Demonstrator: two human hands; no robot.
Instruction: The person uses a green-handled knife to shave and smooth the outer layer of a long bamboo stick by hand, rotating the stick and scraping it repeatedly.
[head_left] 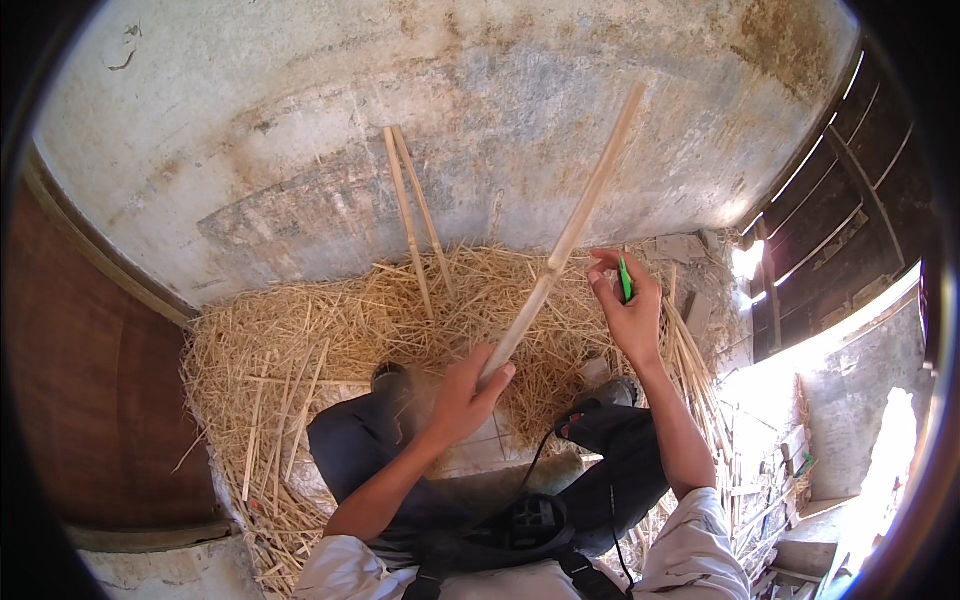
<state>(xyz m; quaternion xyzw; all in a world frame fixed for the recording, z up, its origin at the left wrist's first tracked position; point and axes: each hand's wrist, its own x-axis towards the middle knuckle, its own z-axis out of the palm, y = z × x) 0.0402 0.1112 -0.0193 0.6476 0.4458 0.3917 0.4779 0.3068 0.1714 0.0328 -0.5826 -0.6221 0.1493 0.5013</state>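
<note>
My left hand (464, 402) is closed round the lower end of a long split bamboo strip (553, 268). The strip slants up and to the right, away from me, with its far end in front of the wall. A darker joint ring crosses it near its middle. To the right of the strip, apart from it, is my right hand (630, 308). Its fingers are bent round a small bright green tool (625, 281). Most of that tool is hidden in the hand, so its kind does not show.
Two thin bamboo strips (408, 222) lean on the stained wall (330, 170) ahead. Straw and shavings (290, 335) cover the floor round my legs. Long strips (690, 365) lie at the right. A brown panel (100, 370) stands left, dark boards (840, 240) right.
</note>
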